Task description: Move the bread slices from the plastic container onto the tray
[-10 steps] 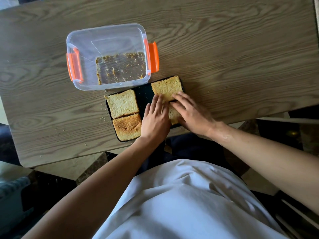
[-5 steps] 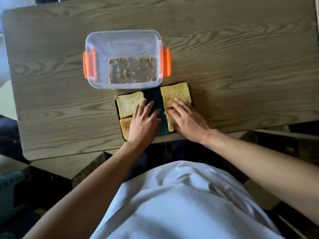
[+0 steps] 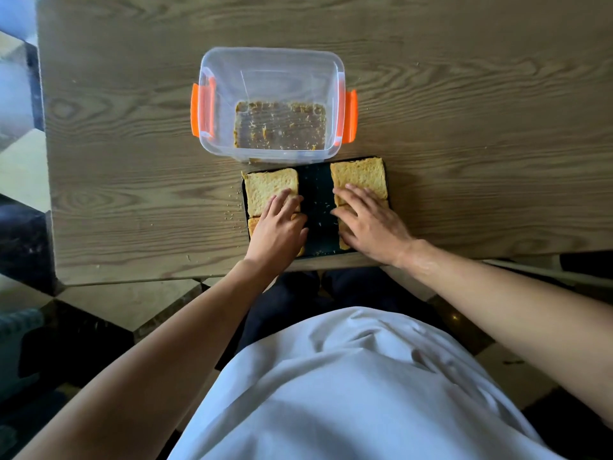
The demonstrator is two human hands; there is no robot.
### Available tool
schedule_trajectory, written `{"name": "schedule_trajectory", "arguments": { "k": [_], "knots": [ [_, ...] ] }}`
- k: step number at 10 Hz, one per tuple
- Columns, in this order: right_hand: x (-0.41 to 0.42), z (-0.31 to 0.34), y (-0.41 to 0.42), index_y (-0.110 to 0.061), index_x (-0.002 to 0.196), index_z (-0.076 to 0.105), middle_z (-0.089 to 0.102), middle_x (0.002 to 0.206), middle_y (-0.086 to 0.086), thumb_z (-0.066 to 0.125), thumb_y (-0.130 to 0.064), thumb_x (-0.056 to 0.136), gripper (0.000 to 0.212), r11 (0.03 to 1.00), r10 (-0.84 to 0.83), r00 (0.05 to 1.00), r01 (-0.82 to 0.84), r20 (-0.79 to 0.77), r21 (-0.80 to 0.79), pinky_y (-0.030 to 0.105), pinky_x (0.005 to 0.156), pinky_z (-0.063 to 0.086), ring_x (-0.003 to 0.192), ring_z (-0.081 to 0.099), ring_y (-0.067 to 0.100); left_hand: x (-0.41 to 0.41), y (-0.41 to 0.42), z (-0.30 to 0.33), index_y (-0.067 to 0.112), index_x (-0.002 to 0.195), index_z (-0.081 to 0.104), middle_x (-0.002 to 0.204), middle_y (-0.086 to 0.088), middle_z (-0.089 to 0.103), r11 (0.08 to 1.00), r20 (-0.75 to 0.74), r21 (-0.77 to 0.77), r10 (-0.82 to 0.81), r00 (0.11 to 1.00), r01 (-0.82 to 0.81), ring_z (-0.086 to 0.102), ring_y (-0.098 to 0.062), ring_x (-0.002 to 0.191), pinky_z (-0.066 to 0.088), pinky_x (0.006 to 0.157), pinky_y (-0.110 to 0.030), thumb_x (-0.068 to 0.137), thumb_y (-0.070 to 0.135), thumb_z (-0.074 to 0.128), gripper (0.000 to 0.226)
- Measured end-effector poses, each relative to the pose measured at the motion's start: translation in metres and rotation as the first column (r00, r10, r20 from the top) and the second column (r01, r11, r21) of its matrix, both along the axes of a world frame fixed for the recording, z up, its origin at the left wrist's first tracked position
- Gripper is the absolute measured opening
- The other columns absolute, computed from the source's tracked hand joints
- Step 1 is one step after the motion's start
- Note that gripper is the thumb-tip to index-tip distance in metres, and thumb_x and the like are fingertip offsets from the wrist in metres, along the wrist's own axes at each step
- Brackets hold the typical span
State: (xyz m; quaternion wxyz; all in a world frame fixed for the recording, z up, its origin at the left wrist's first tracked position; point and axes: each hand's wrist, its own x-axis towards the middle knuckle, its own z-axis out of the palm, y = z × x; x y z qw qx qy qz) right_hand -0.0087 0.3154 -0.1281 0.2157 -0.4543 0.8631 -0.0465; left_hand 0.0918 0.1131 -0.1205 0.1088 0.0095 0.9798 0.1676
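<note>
A dark tray (image 3: 316, 194) lies at the near table edge with bread slices on it in two columns. The far left slice (image 3: 268, 187) and far right slice (image 3: 360, 174) show fully. My left hand (image 3: 280, 227) lies flat, fingers apart, over the near left slice (image 3: 252, 224) and touches the far left one. My right hand (image 3: 371, 220) rests flat on the right column, covering most of the near right slice (image 3: 343, 242). The clear plastic container (image 3: 225, 71) with orange latches stands just beyond the tray and holds only crumbs.
The wooden table (image 3: 464, 127) stretches wide on all sides of the container. Crumbs are scattered left of the tray. The table's near edge runs just under my wrists, with dark floor tiles and my white shirt below.
My left hand has slid left from the tray's bare middle onto the left column of slices. My right hand stays on the right column. The camera view has shifted.
</note>
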Motion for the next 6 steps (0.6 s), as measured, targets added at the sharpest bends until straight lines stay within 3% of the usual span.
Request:
{"name": "schedule_trajectory", "arguments": {
  "k": [1,3,4,5,6],
  "knots": [
    [0.002,0.006,-0.001,-0.012,0.138,0.054,0.033,0.157,0.016,0.060,-0.027,0.093,0.047,0.999,-0.032,0.999,0.032,0.001,-0.024,0.048,0.122,0.018,0.147,0.026,0.034,-0.001,0.001,0.004,0.003,0.108,0.070,0.131,-0.020,0.059,0.998,-0.039,0.049,0.036,0.999,-0.034,0.043,-0.041,0.133,0.033,0.111,-0.053,0.095,0.024,0.061,0.026],
    [0.000,0.017,-0.007,-0.011,0.153,0.028,0.016,0.164,0.016,0.049,-0.045,0.097,0.069,0.992,-0.109,0.994,0.109,-0.008,0.064,0.051,0.122,0.013,0.151,0.014,0.033,-0.005,-0.001,0.007,0.007,0.134,0.055,0.137,-0.022,0.054,0.997,-0.055,0.052,0.058,0.997,-0.055,0.043,-0.040,0.131,0.034,0.112,-0.051,0.096,0.033,0.058,0.046],
    [-0.003,0.018,-0.012,-0.014,0.156,0.017,0.005,0.166,0.014,0.043,-0.052,0.097,0.074,0.979,-0.164,0.986,0.163,0.000,0.120,0.051,0.123,0.008,0.152,0.004,0.031,-0.002,-0.009,0.006,0.009,0.144,0.044,0.145,-0.023,0.046,0.999,0.024,0.025,0.035,0.999,-0.036,0.037,-0.039,0.136,0.030,0.115,-0.051,0.094,0.043,0.056,0.062],
    [-0.005,0.016,-0.020,-0.018,0.157,0.007,-0.007,0.166,0.011,0.034,-0.058,0.096,0.078,0.954,-0.255,0.967,0.252,0.000,0.161,0.049,0.123,0.000,0.152,-0.006,0.029,0.003,-0.025,0.000,0.010,0.152,0.027,0.157,-0.025,0.028,0.993,0.124,-0.113,0.048,0.991,-0.034,0.021,-0.039,0.147,0.019,0.119,-0.054,0.091,0.059,0.048,0.081],
    [-0.002,0.015,-0.020,-0.021,0.157,0.002,-0.012,0.166,0.009,0.030,-0.061,0.095,0.079,0.932,-0.319,0.948,0.316,-0.010,0.175,0.050,0.122,-0.003,0.152,-0.011,0.028,0.004,-0.025,-0.001,0.010,0.154,0.024,0.161,-0.026,0.018,0.982,0.125,-0.178,0.080,0.989,-0.057,0.011,-0.039,0.150,0.012,0.120,-0.056,0.090,0.064,0.044,0.086]
  ]
}}
